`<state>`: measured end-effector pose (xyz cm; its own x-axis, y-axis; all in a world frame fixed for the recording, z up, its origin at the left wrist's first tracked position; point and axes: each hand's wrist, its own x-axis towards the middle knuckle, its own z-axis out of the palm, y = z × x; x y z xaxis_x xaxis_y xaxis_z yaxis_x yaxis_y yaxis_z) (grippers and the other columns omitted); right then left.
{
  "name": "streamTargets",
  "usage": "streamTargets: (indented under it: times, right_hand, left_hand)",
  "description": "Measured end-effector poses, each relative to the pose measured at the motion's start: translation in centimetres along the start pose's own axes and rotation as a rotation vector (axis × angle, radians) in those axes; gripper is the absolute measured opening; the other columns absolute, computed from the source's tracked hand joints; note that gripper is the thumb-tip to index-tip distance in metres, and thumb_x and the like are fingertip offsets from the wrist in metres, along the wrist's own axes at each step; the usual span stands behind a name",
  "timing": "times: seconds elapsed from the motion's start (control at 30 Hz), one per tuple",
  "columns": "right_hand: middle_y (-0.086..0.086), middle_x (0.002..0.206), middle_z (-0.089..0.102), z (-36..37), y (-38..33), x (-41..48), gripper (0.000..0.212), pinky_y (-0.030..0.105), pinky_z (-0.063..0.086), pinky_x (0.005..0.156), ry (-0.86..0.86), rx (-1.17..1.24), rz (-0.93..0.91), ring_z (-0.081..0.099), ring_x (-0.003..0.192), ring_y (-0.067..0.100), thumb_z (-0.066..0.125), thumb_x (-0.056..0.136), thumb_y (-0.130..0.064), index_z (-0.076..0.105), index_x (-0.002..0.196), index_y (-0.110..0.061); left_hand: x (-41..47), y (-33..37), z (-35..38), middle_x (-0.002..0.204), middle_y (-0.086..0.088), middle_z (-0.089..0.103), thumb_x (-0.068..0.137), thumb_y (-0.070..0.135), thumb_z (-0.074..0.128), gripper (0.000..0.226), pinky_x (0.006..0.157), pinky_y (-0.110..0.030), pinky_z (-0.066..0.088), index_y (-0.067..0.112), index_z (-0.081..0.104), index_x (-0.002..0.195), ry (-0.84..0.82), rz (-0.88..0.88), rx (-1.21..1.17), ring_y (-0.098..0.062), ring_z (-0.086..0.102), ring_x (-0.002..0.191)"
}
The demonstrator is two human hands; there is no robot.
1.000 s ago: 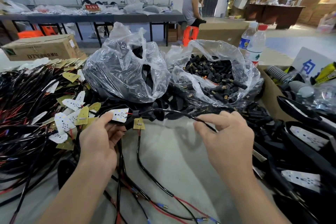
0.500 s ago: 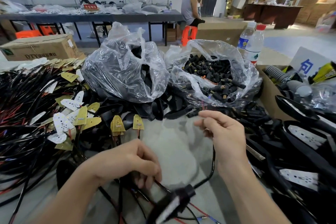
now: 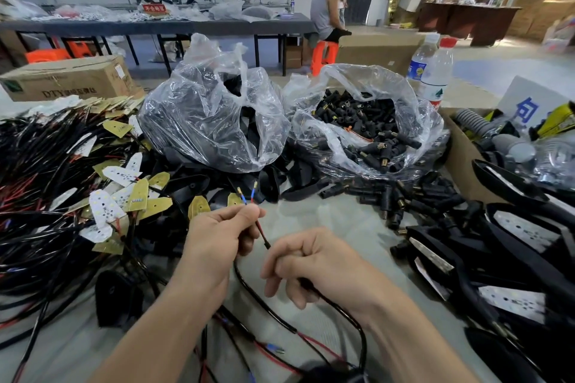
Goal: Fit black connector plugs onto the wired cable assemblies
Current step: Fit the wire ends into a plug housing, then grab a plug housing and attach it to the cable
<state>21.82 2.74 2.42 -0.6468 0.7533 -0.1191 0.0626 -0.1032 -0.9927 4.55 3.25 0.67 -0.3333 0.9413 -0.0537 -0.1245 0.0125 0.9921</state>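
The left hand (image 3: 217, 242) pinches the red and blue leads of a cable assembly (image 3: 260, 234), and their brass terminals (image 3: 240, 190) stick up past the fingertips. The right hand (image 3: 320, 264) curls round the same cable's black sheath just beside it. Black connector plugs (image 3: 367, 130) fill the open clear bag (image 3: 426, 121) beyond, with loose plugs (image 3: 401, 196) spilled at its foot. Bare table (image 3: 336, 218) lies between hands and bag, hemmed in by the harness pile (image 3: 46, 196) on the left and black housings (image 3: 513, 246) on the right.
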Motion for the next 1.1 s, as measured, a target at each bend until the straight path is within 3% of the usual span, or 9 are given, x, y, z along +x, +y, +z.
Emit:
streamTargets:
  times: [0.2,0.33,0.4,0.5,0.6,0.73,0.83,1.0,1.1]
  right_hand:
    - [0.008,0.102,0.074,-1.6,0.2,-0.8,0.026,0.024,0.054,0.07,-0.15,0.032,0.083,0.067,0.079,0.019,0.057,0.088,-0.004,0.08,0.092,-0.016]
    - [-0.011,0.096,0.078,-4.0,0.3,-0.7,0.036,0.032,0.054,0.089,0.836,-0.391,-0.081,0.068,0.1,0.025,0.059,0.084,-0.003,0.08,0.081,-0.032]
    - [-0.003,0.14,0.063,-4.8,0.6,-0.5,0.044,0.024,0.032,0.115,1.077,-0.765,-0.071,0.047,0.136,0.02,0.057,0.089,-0.003,0.073,0.119,-0.029]
    - [0.011,0.171,0.005,-5.4,1.5,0.6,0.081,0.038,0.004,0.127,1.033,-0.888,0.133,0.001,0.157,0.028,0.057,0.089,-0.005,0.019,0.161,-0.01]
    - [0.012,0.171,0.0,-5.7,2.0,1.2,0.089,0.042,0.001,0.127,1.04,-0.87,0.224,-0.003,0.157,0.03,0.059,0.094,-0.014,0.002,0.162,-0.01]
    - [0.008,0.164,0.029,-6.2,2.1,1.6,0.076,0.04,0.0,0.127,0.998,-1.01,0.262,0.017,0.154,0.025,0.055,0.094,-0.009,0.018,0.16,-0.013]
    - [0.005,0.135,0.057,-5.2,2.3,1.4,0.067,0.031,0.018,0.119,0.935,-1.038,0.147,0.044,0.135,0.023,0.054,0.085,-0.001,0.045,0.148,-0.02]
    - [0.003,0.153,0.043,-5.1,2.6,1.6,0.06,0.032,0.032,0.113,1.007,-0.997,0.087,0.04,0.134,0.023,0.057,0.088,0.003,0.051,0.143,-0.018]
    - [0.0,0.131,0.059,-6.2,3.0,1.6,0.035,0.027,0.029,0.105,0.932,-1.12,0.146,0.043,0.124,0.021,0.058,0.092,-0.01,0.061,0.126,-0.018]
  left_hand:
    - [-0.8,-1.0,1.4,0.062,-0.01,0.069,0.098,0.007,0.063,0.034,0.049,-0.025,0.054,0.012,0.077,0.068,0.062,0.006,-0.036,-0.018,0.063,0.051]
    - [-0.1,-1.4,0.7,0.052,0.001,0.053,0.102,0.015,0.06,0.033,0.039,-0.016,0.035,0.016,0.076,0.072,0.057,-0.055,0.0,-0.008,0.042,0.043]
    - [0.1,-1.9,0.5,0.048,0.005,0.045,0.102,0.017,0.059,0.035,0.041,-0.015,0.029,0.022,0.078,0.073,0.054,-0.016,0.093,-0.007,0.035,0.043]
    - [0.0,-2.3,0.6,0.045,0.011,0.037,0.102,0.015,0.06,0.035,0.044,-0.019,0.027,0.03,0.077,0.075,0.039,0.091,0.243,-0.007,0.031,0.044]
    - [-0.2,-2.6,0.5,0.047,0.013,0.049,0.098,0.024,0.065,0.03,0.054,-0.025,0.035,0.042,0.076,0.077,0.016,0.174,0.456,-0.004,0.04,0.045]
    - [-0.9,-2.4,0.6,0.059,0.015,0.065,0.095,0.034,0.066,0.026,0.054,-0.021,0.042,0.056,0.072,0.082,0.02,0.191,0.596,-0.001,0.052,0.052]
    - [-1.2,-2.4,0.8,0.048,0.009,0.048,0.096,0.029,0.057,0.032,0.042,-0.017,0.029,0.055,0.073,0.086,-0.026,0.148,0.552,-0.006,0.035,0.042]
    - [-1.3,-2.6,1.0,0.052,0.011,0.057,0.095,0.015,0.054,0.033,0.048,-0.017,0.034,0.043,0.072,0.098,-0.06,0.141,0.536,-0.005,0.038,0.045]
    - [-1.1,-2.7,1.1,0.063,0.009,0.072,0.089,0.011,0.06,0.025,0.06,-0.028,0.04,0.034,0.064,0.099,-0.021,0.134,0.541,-0.001,0.048,0.047]
